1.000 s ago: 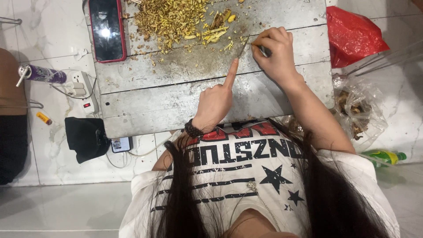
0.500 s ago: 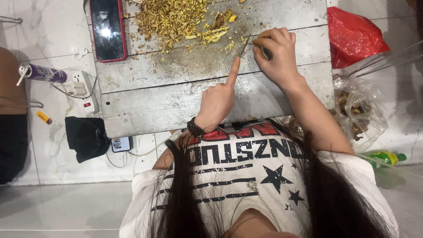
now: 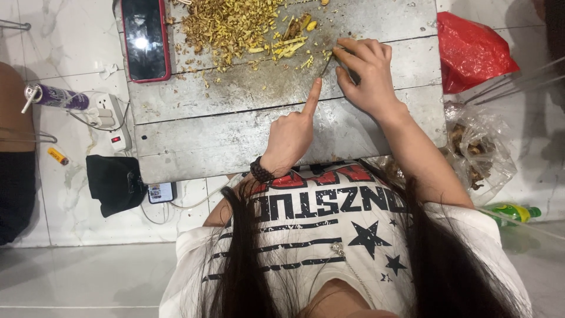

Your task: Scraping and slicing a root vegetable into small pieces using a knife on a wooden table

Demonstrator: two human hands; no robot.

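Your right hand point(image 3: 365, 73) has its grip closed around a small dark-handled knife point(image 3: 338, 59), and the thin blade points down at the worn grey wooden board table point(image 3: 235, 126). You hold it low and close, so the tip can work on the small bits there. Your left hand point(image 3: 291, 132) holds nothing. It is curled into a loose fist with one finger stuck out straight, and the fingertip sits right by the blade, as if to keep a little piece in place. The pile of chopped yellow plant bits point(image 3: 235, 26) lies on the far side of the table, just past the knife, where cut bits can be pushed. A red-cased phone point(image 3: 145, 38) lies flat on the far left of the table, away from the cutting. A red plastic bag point(image 3: 471, 50) sits on the floor at the right.
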